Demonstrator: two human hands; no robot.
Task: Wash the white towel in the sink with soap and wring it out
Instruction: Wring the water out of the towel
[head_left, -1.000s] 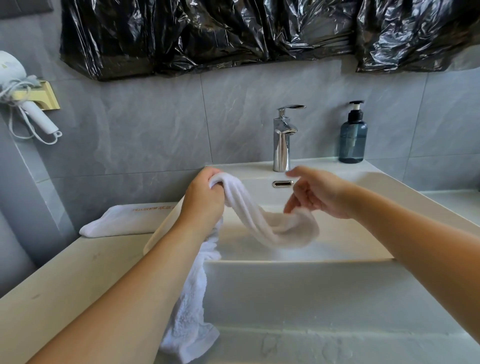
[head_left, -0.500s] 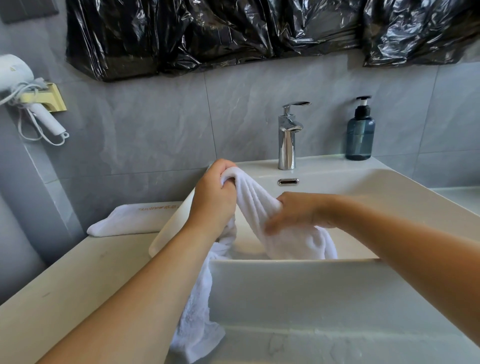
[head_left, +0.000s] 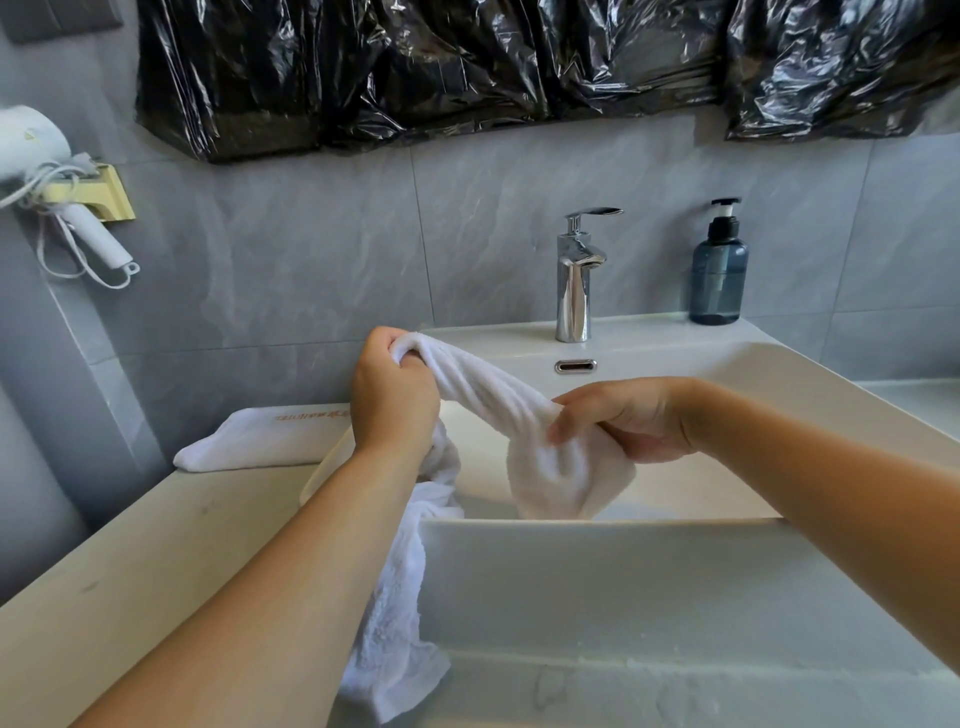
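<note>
Both hands grip our white towel (head_left: 488, 395) over the sink (head_left: 779, 358): left hand (head_left: 392, 395) fisted round its upper end, right hand (head_left: 631, 418) clenching the bunched middle, one tail hanging below the left wrist.

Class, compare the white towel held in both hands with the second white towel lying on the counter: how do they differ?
The held towel is bunched into a rope between the left hand and right hand, one end hanging outside the sink. The counter towel lies folded flat, untouched, and shows gold lettering. Both are white.
</note>
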